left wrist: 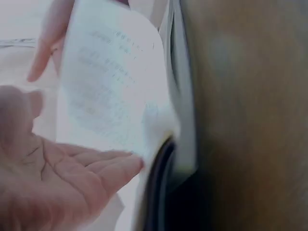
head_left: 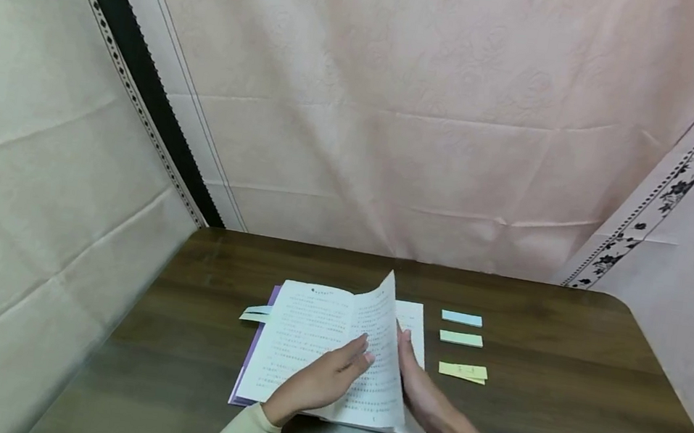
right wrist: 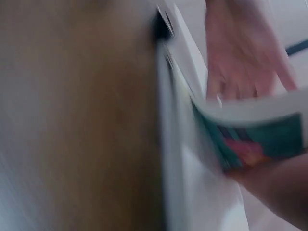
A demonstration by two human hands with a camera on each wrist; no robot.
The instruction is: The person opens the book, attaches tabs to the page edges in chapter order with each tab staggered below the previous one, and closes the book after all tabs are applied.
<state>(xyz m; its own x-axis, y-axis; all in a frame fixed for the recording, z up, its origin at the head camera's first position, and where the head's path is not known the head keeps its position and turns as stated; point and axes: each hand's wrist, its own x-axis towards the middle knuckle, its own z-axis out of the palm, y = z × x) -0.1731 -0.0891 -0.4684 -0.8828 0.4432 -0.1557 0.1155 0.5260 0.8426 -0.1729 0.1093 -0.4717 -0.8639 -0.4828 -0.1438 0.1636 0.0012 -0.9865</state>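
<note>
A book with a purple cover lies spread on the wooden table, one printed page lifted with its top corner up. Over the front of that page, my left hand holds its fingers extended; the left wrist view shows the palm and straight fingertips at the paper near the spine. Behind the raised page, my right hand touches its back, thumb apart from the paper. The page hides part of the right fingers. A coloured picture shows on the page's reverse in the blurred right wrist view.
To the book's right lie a blue sticky strip, a green strip and yellow strips. Pale tabs stick out from the book's left edge. Light cloth hangs around the brown table.
</note>
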